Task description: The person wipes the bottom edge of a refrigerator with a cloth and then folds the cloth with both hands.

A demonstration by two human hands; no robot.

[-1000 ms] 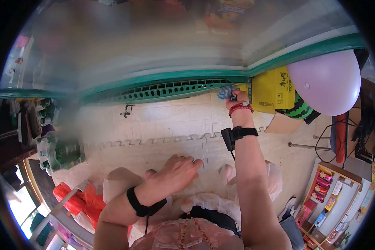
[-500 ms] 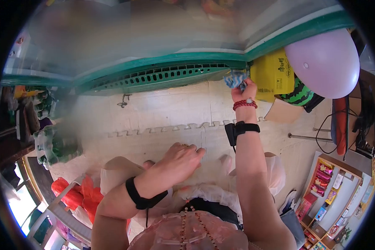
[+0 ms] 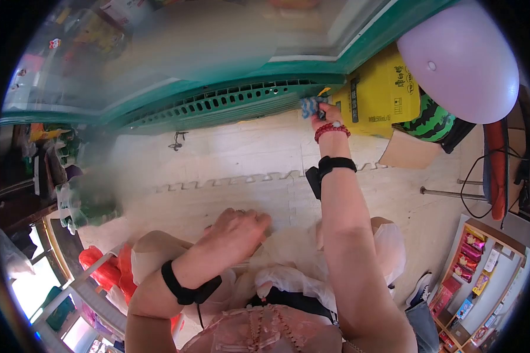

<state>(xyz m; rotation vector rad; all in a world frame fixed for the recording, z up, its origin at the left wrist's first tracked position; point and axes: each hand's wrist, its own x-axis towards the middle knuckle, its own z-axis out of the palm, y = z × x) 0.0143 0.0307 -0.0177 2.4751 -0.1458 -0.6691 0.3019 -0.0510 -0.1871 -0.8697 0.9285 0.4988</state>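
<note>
Pinched in my right hand is a crumpled blue-and-white patterned cloth. This hand reaches forward to the right end of the green slotted grille, along the base of a glass-fronted cabinet with a green frame. The cloth overlaps the grille's end in this view. Just right of my fingers stands a yellow carton. My left hand hangs loosely curled above my lap, its fingertips tucked out of sight and nothing showing in it.
A pale purple balloon sits over the carton, beside a green-and-black striped round thing. A cardboard flap juts over the pale mat floor. Green bottles stand left; shelves of packets are at lower right.
My right hand has moved a little left and up with the cloth, closer along the grille. My left hand has shifted slightly left and down. The view has turned slightly.
</note>
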